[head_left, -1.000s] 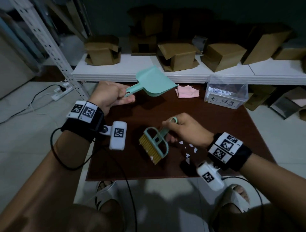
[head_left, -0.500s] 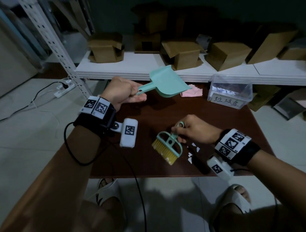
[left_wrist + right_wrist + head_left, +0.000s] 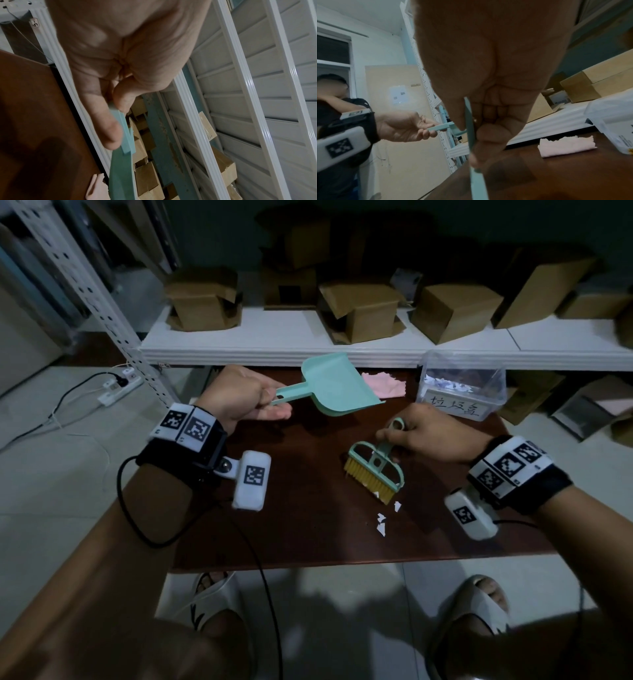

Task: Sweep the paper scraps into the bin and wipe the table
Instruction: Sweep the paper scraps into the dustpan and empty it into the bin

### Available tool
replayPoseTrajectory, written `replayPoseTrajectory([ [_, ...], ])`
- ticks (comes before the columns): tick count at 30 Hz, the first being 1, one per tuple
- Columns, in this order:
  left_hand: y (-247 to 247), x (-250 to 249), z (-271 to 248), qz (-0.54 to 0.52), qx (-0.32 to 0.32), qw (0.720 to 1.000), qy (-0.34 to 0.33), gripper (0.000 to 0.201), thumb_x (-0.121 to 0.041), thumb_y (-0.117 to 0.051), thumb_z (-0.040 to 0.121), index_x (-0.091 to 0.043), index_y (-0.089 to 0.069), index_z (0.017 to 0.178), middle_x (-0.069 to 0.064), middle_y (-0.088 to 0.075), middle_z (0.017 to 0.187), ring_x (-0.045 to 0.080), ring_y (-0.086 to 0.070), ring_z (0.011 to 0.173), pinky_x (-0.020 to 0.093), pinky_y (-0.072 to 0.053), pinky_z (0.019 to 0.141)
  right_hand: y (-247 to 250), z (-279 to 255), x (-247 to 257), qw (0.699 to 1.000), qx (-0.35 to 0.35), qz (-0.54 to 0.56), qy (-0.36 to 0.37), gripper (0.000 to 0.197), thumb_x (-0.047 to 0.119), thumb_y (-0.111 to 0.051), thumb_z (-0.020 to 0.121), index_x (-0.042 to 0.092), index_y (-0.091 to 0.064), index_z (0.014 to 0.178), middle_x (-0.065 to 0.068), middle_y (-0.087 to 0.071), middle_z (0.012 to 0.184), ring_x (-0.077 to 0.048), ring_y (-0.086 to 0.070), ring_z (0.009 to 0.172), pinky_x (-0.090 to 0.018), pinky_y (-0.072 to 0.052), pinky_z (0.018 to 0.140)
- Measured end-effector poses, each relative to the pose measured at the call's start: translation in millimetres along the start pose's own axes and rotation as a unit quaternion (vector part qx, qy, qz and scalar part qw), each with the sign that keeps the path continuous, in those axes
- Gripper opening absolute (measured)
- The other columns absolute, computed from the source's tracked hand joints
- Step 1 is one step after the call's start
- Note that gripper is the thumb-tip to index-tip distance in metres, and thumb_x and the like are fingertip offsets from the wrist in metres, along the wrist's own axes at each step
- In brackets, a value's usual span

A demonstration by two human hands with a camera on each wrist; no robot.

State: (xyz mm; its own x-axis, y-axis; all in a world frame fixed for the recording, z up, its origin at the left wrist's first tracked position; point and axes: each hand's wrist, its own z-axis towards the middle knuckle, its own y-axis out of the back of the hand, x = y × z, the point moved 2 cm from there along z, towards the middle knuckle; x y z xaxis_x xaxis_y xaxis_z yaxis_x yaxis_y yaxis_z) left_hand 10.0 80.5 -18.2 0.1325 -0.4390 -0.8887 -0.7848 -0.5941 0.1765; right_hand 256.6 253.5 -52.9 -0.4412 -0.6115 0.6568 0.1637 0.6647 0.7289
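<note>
My left hand [image 3: 246, 402] grips the handle of a teal dustpan [image 3: 337, 386], held tilted above the far left of the dark brown table [image 3: 308, 535]; the handle [image 3: 125, 129] shows between thumb and fingers in the left wrist view. My right hand [image 3: 421, 436] grips the handle of a teal brush [image 3: 375, 472] with yellow bristles, which touch the table. A few white paper scraps [image 3: 385, 517] lie just beyond the bristles, toward the near edge. The clear bin [image 3: 460, 388] with a handwritten label stands at the far right, paper inside. A pink cloth [image 3: 385, 385] lies behind the dustpan.
A white shelf [image 3: 274, 344] with several cardboard boxes [image 3: 452, 309] runs behind the table. A perforated metal upright [image 3: 99, 299] and a power strip [image 3: 116, 386] are at the left. My sandalled feet [image 3: 212, 601] stand under the near edge.
Both hands shifted right across the table. The brush swept toward the scraps and now meets them; the dustpan moved right, nearer the cloth and bin.
</note>
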Motion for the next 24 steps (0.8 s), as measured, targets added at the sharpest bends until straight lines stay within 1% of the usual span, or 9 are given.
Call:
replayPoseTrajectory([
  [3,-4,-1,1,-0.003,0.003,1.0,-0.005,0.027,0.007,-0.048,0.108,0.009,-0.072,0.121,0.031,-0.076,0.101,0.025,-0.082,0.074,0.024,-0.066,0.066,-4,-9,8,0.992,0.071,0.1,0.014,0.031,0.022,-0.063,0.102,0.0,-0.078,0.085,-0.02,-0.072,0.07,-0.027,-0.063,0.058,-0.03,-0.052,0.059],
  [4,-5,-2,1,-0.001,0.004,1.0,-0.005,0.027,0.007,-0.048,0.108,0.009,-0.072,0.121,0.031,-0.076,0.101,0.025,-0.082,0.073,0.024,-0.066,0.066,-6,-12,9,0.988,0.099,0.118,0.02,0.033,0.021,-0.063,0.102,-0.004,-0.076,0.085,-0.024,-0.071,0.071,-0.027,-0.06,0.057,-0.028,-0.05,0.057],
  [6,-9,-2,1,0.003,0.007,1.0,-0.003,0.027,0.008,-0.048,0.108,0.009,-0.071,0.121,0.031,-0.076,0.101,0.024,-0.081,0.072,0.024,-0.066,0.066,-12,-14,8,0.982,0.15,0.116,0.021,0.035,0.02,-0.064,0.101,-0.008,-0.075,0.083,-0.023,-0.069,0.069,-0.024,-0.058,0.057,-0.025,-0.047,0.054],
  [10,-14,-2,1,0.013,0.008,1.0,0.001,0.027,0.008,-0.048,0.108,0.009,-0.071,0.122,0.032,-0.076,0.102,0.024,-0.081,0.071,0.024,-0.066,0.064,-26,-12,-2,0.971,0.226,0.071,-0.02,0.03,0.019,-0.065,0.101,-0.004,-0.077,0.085,-0.021,-0.071,0.071,-0.019,-0.061,0.058,-0.028,-0.049,0.057],
  [12,-15,-2,1,0.016,0.009,1.0,0.004,0.027,0.007,-0.048,0.108,0.009,-0.071,0.123,0.031,-0.076,0.101,0.024,-0.082,0.072,0.022,-0.065,0.063,-28,-11,-5,0.976,0.212,0.03,-0.033,0.027,0.021,-0.067,0.099,0.001,-0.079,0.086,-0.019,-0.073,0.072,-0.017,-0.061,0.057,-0.029,-0.05,0.06],
  [15,-16,-1,2,0.021,0.008,1.0,0.006,0.027,0.007,-0.048,0.108,0.008,-0.071,0.122,0.031,-0.076,0.102,0.024,-0.082,0.072,0.021,-0.064,0.061,-22,-8,-5,0.987,0.158,-0.033,-0.019,0.026,0.026,-0.07,0.096,0.007,-0.08,0.081,-0.01,-0.074,0.069,-0.012,-0.063,0.059,-0.027,-0.052,0.064],
  [18,-16,0,2,0.029,0.01,1.0,0.001,0.028,0.008,-0.048,0.108,0.009,-0.071,0.123,0.032,-0.076,0.102,0.024,-0.081,0.07,0.021,-0.064,0.061,-15,-4,-5,0.989,0.105,-0.101,-0.006,0.027,0.033,-0.071,0.094,0.011,-0.08,0.081,-0.002,-0.077,0.077,-0.014,-0.071,0.075,-0.031,-0.057,0.071],
  [22,-16,0,3,0.036,0.01,0.999,0.002,0.028,0.008,-0.048,0.108,0.008,-0.071,0.123,0.032,-0.076,0.103,0.024,-0.081,0.072,0.022,-0.065,0.062,-11,-1,-3,0.989,0.052,-0.138,0.006,0.027,0.033,-0.072,0.094,0.011,-0.078,0.078,-0.001,-0.074,0.073,-0.009,-0.068,0.069,-0.024,-0.052,0.062],
  [24,-16,0,3,0.033,0.01,0.999,0.004,0.027,0.007,-0.048,0.109,0.008,-0.071,0.123,0.032,-0.076,0.103,0.024,-0.082,0.072,0.022,-0.065,0.062,-8,-1,-1,0.987,0.024,-0.155,0.014,0.025,0.035,-0.072,0.093,0.014,-0.079,0.083,0.001,-0.074,0.076,-0.011,-0.069,0.074,-0.027,-0.053,0.066],
])
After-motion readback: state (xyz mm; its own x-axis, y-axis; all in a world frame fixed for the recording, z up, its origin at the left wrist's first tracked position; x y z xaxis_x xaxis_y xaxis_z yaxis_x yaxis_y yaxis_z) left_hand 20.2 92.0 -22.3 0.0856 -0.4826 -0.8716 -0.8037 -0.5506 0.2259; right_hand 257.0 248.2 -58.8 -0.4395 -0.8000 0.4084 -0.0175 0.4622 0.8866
